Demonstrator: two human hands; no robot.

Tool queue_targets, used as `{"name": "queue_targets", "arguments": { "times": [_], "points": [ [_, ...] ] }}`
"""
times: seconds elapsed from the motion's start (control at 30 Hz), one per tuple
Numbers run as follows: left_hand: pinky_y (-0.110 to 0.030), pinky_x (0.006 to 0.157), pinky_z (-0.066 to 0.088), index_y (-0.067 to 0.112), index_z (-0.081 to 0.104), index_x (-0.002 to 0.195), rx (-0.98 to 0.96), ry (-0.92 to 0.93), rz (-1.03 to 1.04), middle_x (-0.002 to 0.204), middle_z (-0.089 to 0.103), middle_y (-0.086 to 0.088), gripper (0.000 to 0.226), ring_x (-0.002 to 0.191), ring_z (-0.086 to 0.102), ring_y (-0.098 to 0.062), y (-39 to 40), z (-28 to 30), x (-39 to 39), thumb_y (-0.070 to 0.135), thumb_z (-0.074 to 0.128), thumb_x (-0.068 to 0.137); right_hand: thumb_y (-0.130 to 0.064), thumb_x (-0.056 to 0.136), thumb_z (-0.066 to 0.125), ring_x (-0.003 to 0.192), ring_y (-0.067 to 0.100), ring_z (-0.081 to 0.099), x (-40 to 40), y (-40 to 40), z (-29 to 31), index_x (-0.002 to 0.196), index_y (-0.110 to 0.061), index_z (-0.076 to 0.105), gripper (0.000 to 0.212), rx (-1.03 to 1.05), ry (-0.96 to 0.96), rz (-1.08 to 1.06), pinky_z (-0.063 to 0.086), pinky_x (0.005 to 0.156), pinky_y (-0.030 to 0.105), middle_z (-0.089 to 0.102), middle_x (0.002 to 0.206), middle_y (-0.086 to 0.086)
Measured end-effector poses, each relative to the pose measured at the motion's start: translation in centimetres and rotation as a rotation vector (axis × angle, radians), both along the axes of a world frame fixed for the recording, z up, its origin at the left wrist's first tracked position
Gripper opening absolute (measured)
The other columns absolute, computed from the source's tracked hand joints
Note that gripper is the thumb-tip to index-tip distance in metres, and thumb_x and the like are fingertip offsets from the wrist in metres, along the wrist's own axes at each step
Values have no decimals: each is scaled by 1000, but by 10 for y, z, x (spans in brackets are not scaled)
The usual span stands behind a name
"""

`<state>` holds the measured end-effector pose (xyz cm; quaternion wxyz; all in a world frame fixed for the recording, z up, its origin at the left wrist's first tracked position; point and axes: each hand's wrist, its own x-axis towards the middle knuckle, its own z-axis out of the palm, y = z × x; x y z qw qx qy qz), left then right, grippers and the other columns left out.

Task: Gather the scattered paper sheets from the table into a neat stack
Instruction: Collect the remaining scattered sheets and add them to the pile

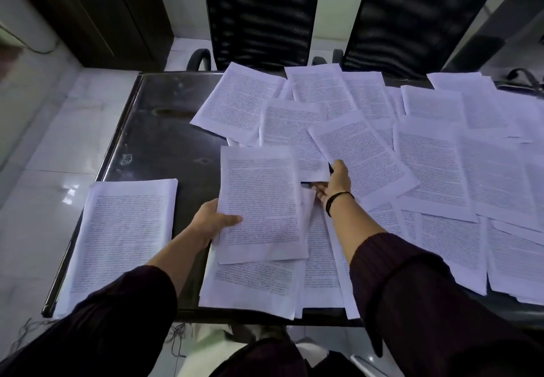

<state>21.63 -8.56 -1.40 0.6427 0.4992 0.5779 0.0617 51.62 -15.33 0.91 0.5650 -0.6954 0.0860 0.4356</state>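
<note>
Several printed paper sheets [435,152] lie scattered and overlapping across the middle and right of the dark table [164,129]. A squared stack of sheets [123,235] rests at the table's near left corner. My left hand [212,220] grips a small bundle of sheets [262,203] by its left edge, thumb on top, holding it above the table. My right hand [335,185] pinches the near corner of a tilted sheet [362,152] just right of the bundle.
Two black mesh office chairs [259,14] [412,17] stand behind the table's far edge. A dark cabinet [88,11] is at the back left. White tiled floor [44,141] runs along the table's left side. More sheets [256,282] overhang the near edge.
</note>
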Motion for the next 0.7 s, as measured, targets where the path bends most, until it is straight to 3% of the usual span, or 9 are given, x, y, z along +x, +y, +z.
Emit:
{"name": "queue_targets", "arguments": {
  "times": [0.07,0.13,0.17,0.23,0.37,0.47,0.53,0.63,0.7],
  "points": [
    [-57,100,58,17,69,116,20,28,-42,116,76,-5,41,106,74,-29,3,-2,-3,17,90,80,-36,90,70,63,24,61,6,11,2,89,-12,65,24,-16,6,-11,58,80,44,70,84,12],
    [-53,99,58,18,67,115,34,74,-69,115,75,-3,41,105,73,-27,5,-3,-6,17,90,81,-15,89,75,66,23,61,16,19,1,81,-10,63,16,-76,-60,11,60,87,46,72,99,18],
    [-52,98,59,19,66,113,45,94,-63,114,75,-3,40,104,73,-27,6,-1,-7,16,90,81,-8,88,74,67,23,61,21,23,1,78,-9,62,16,-89,-90,25,61,84,45,71,104,20],
    [-52,96,60,17,66,113,62,103,7,114,75,-5,43,102,73,-28,10,-1,-9,16,91,79,-1,90,69,66,22,60,30,26,8,75,-7,59,19,-45,-66,-11,60,69,35,67,93,16],
    [-46,85,60,10,61,116,134,146,173,110,72,-7,47,97,71,-28,19,3,-11,14,90,80,4,96,62,80,23,66,32,18,35,94,0,62,4,364,233,-252,63,67,32,65,91,14],
    [-50,90,60,12,58,118,138,129,246,114,70,-6,48,102,70,-29,25,5,-6,14,89,81,1,96,60,75,19,69,22,-2,44,101,-1,66,9,659,421,-333,60,60,22,68,94,11],
    [-49,92,59,13,57,120,142,126,261,117,69,-6,49,105,69,-29,28,6,-2,13,89,82,-4,92,60,68,15,69,9,-19,42,102,-5,69,14,743,481,-276,59,61,21,72,92,8],
    [-47,93,58,12,57,122,130,127,204,117,69,-4,50,106,68,-27,30,10,1,11,88,82,-8,85,62,63,12,70,-26,-44,31,88,-9,74,13,626,532,-77,60,57,24,76,83,5],
    [-48,94,59,15,58,121,121,128,159,116,70,-2,50,105,69,-25,31,11,0,12,88,82,-4,87,63,62,11,70,-48,-54,18,79,-13,68,13,436,451,114,60,56,27,73,77,2]
  ]
}}
